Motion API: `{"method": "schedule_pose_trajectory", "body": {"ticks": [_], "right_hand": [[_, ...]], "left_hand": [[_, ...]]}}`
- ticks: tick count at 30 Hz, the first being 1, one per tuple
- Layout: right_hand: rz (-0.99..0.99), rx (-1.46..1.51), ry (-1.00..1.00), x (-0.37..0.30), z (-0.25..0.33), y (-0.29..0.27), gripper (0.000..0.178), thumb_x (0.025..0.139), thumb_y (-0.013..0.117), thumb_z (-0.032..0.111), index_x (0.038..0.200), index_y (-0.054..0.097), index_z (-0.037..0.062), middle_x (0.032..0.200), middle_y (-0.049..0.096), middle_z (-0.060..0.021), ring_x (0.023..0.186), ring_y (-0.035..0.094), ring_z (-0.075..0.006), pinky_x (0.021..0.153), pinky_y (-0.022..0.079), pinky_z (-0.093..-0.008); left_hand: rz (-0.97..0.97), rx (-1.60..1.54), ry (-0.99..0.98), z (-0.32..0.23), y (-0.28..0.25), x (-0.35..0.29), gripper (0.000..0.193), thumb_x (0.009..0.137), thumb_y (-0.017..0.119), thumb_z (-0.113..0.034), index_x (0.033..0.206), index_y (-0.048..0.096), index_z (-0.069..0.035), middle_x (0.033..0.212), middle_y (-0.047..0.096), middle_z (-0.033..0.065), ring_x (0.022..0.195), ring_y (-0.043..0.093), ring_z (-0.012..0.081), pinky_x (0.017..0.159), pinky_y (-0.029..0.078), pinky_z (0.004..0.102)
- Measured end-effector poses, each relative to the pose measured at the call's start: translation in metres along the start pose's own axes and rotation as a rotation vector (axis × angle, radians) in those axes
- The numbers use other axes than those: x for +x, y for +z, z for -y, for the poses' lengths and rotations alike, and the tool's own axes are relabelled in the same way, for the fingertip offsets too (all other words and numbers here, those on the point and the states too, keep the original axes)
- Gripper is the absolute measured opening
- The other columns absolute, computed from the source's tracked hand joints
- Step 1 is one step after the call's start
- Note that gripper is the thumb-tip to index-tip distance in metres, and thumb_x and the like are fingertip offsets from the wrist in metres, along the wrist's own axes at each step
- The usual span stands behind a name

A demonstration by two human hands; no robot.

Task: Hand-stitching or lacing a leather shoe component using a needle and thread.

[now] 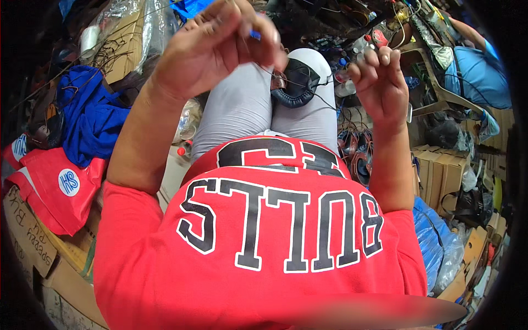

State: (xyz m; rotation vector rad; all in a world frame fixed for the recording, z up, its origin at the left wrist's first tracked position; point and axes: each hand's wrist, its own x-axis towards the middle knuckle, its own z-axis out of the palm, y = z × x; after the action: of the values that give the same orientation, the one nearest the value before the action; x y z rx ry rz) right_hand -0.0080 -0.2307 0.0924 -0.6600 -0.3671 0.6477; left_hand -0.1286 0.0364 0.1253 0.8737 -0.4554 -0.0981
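Observation:
A black piece of footwear with a ribbed curved rim lies on my lap, between my grey-clad knees. A thin dark thread trails across and beside it. My left hand is raised above my left thigh, its fingers curled inward and partly smeared by motion. A small blue spot shows between those fingers; what they grip is unclear. Farther right, my right hand is lifted away from the footwear with bent fingers closed toward the thumb. Anything it pinches is too small to make out.
At left are a blue cloth, a red bag and cardboard boxes. Several sandals lie by my right leg. Beyond my right hand stands a chair frame; a person in blue is at far right.

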Motion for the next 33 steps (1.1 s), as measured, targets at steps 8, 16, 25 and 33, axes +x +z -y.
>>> {"method": "schedule_pose_trajectory", "body": {"ticks": [8, 16, 25, 33], "right_hand": [[-0.134, -1.600, 0.522, -0.076, 0.034, -0.056, 0.022, 0.088, 0.059, 0.012, 0.108, 0.064, 0.0030, 0.098, 0.067, -0.0069, 0.091, 0.058, -0.0112, 0.084, 0.044, -0.0247], [-0.856, -2.273, 0.797, -0.277, 0.217, -0.224, 0.032, 0.081, 0.061, 0.033, 0.102, 0.068, 0.0098, 0.101, 0.065, -0.0159, 0.096, 0.062, -0.0281, 0.083, 0.047, -0.0351], [-0.190, -1.334, 0.415, -0.087, -0.001, -0.076, 0.051, 0.085, 0.061, 0.021, 0.134, 0.047, 0.0140, 0.092, 0.061, -0.0003, 0.077, 0.048, -0.0072, 0.073, 0.043, -0.0245], [-0.127, -1.035, 0.571, -0.043, -0.033, -0.047, 0.025, 0.087, 0.060, 0.031, 0.080, 0.060, 0.0066, 0.070, 0.047, 0.0055, 0.064, 0.041, -0.0054, 0.059, 0.034, -0.0223]], "left_hand": [[-0.179, 1.718, -0.368, -0.021, -0.105, -0.086, 0.012, 0.077, 0.066, -0.009, 0.085, 0.066, -0.001, 0.079, 0.063, 0.0095, 0.075, 0.059, 0.0215, 0.068, 0.046, 0.0313], [-1.181, 2.416, -0.780, -0.268, -0.212, -0.222, 0.032, 0.084, 0.058, -0.039, 0.103, 0.066, -0.014, 0.095, 0.066, 0.0129, 0.091, 0.063, 0.0308, 0.077, 0.048, 0.0384], [-0.179, 1.591, -0.115, 0.048, -0.065, -0.050, 0.042, 0.074, 0.067, -0.007, 0.115, 0.061, -0.011, 0.114, 0.060, 0.0114, 0.105, 0.057, 0.0269, 0.092, 0.045, 0.0338], [-0.279, 1.351, -0.403, 0.067, -0.066, -0.045, 0.027, 0.086, 0.061, -0.023, 0.070, 0.056, -0.001, 0.061, 0.047, 0.0056, 0.059, 0.040, 0.0108, 0.054, 0.036, 0.0289]]}}
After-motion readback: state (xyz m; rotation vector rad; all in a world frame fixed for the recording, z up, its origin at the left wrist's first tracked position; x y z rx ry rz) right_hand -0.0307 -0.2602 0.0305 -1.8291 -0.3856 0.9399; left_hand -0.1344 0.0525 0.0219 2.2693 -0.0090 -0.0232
